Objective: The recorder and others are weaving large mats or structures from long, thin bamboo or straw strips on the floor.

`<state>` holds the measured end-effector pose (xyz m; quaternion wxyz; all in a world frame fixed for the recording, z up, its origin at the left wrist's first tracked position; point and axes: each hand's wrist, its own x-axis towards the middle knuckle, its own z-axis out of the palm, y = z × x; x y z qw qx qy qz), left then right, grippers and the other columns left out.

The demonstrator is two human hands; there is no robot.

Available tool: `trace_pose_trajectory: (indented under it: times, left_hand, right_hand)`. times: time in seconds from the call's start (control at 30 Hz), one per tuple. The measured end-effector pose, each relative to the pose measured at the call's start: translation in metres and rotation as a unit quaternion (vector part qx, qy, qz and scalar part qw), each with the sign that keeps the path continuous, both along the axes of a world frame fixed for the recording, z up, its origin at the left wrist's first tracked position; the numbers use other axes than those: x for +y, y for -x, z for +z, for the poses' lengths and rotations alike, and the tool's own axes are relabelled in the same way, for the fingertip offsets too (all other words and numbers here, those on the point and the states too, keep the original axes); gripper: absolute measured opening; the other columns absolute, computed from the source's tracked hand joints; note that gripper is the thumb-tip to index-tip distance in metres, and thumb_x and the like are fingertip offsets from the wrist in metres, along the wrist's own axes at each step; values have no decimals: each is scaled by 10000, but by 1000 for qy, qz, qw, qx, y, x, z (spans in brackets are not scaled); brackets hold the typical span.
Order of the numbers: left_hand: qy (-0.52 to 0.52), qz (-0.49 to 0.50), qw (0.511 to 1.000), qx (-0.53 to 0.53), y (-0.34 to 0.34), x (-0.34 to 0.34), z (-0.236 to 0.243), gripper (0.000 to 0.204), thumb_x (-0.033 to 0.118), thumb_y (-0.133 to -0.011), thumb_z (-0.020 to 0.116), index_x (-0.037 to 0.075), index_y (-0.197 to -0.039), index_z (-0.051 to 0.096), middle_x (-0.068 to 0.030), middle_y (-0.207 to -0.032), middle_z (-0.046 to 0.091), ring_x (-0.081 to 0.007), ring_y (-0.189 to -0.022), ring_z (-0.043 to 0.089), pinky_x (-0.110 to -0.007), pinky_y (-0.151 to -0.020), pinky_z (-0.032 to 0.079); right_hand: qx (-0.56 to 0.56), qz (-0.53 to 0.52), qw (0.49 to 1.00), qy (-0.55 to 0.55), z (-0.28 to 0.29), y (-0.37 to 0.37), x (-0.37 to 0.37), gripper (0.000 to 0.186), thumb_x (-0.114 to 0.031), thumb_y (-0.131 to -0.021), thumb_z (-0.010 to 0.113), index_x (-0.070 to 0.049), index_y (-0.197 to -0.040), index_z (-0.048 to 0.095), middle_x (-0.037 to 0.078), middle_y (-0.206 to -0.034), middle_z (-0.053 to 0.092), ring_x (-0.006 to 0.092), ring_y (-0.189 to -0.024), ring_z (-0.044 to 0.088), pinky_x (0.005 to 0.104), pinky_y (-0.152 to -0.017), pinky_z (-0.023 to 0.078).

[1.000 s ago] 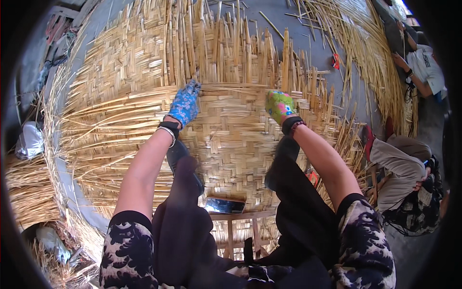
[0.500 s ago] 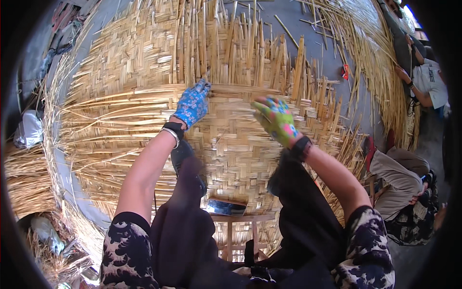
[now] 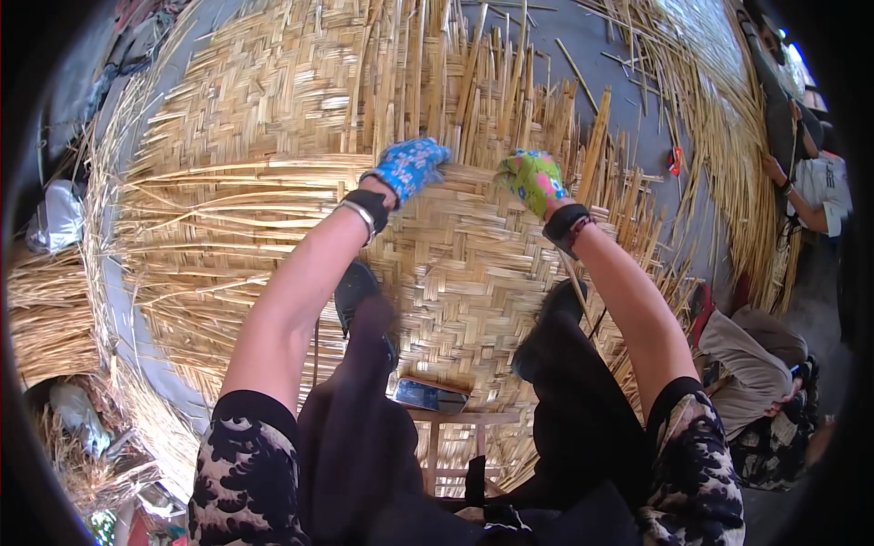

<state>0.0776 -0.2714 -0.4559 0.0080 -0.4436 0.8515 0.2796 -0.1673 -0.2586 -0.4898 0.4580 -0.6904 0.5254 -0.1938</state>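
My left hand, in a blue floral glove, rests at the band where the upright straw-coloured strips meet the woven mat; its fingertips are blurred. A little to its right, my right hand, in a green floral glove, has its fingers curled at the same band, and what they grip is hidden. Long loose horizontal strips fan out to the left. Both my feet rest on the mat below my hands, with a phone lying between my legs.
Loose strips pile along the right on the grey floor, near a small red object. Two other people are at the right. A white bag and bundled straw lie at the left.
My left hand has moved rightward along the band, closer to my right hand. My right hand, spread half a second ago, has risen slightly and curled its fingers again.
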Motion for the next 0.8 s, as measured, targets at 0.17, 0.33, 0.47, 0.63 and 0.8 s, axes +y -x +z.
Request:
trace_pose_trajectory:
  times: [0.17, 0.33, 0.47, 0.63, 0.8]
  left_hand:
    - [-75, 34, 996, -40, 8, -20, 1, 181, 197, -711, 538, 75, -813, 624, -153, -811, 596, -314, -760, 572, -371, -653, 463]
    - [8, 34, 998, -61, 6, -10, 2, 171, 223, -669, 546, 71, -697, 617, -144, -716, 594, -293, -688, 580, -372, -593, 464]
    - [85, 93, 992, -11, -1, 3, -29, 195, 254, -685, 550, 63, -668, 587, -135, -703, 573, -301, -657, 559, -390, -577, 447]
    - [33, 268, 959, 89, 12, 0, -16, 260, 302, -701, 581, 55, -618, 569, -150, -655, 550, -315, -630, 537, -384, -552, 421]
    - [38, 306, 942, 131, -7, 5, -13, 285, 292, -702, 588, 44, -567, 549, -165, -590, 517, -334, -581, 512, -385, -515, 400]
  right_hand:
    - [272, 80, 909, 307, 5, -7, 10, 102, -210, -696, 568, -117, -714, 606, 57, -744, 558, 257, -741, 524, 390, -657, 392]
    - [238, 15, 890, 389, 51, -28, -1, 196, -271, -781, 477, -128, -881, 567, 71, -910, 543, 256, -864, 492, 368, -769, 380]
    - [48, -90, 987, 126, 27, -38, -4, 229, -271, -807, 487, -114, -951, 573, 66, -932, 562, 227, -830, 521, 322, -727, 412]
    - [-50, -239, 970, -7, -40, -39, -54, 304, -84, -714, 596, 5, -995, 522, 106, -931, 566, 212, -839, 548, 282, -693, 463]
    - [183, -238, 954, -20, -29, -79, -71, 414, -285, -577, 702, -27, -869, 561, 156, -753, 593, 296, -679, 568, 340, -600, 448]
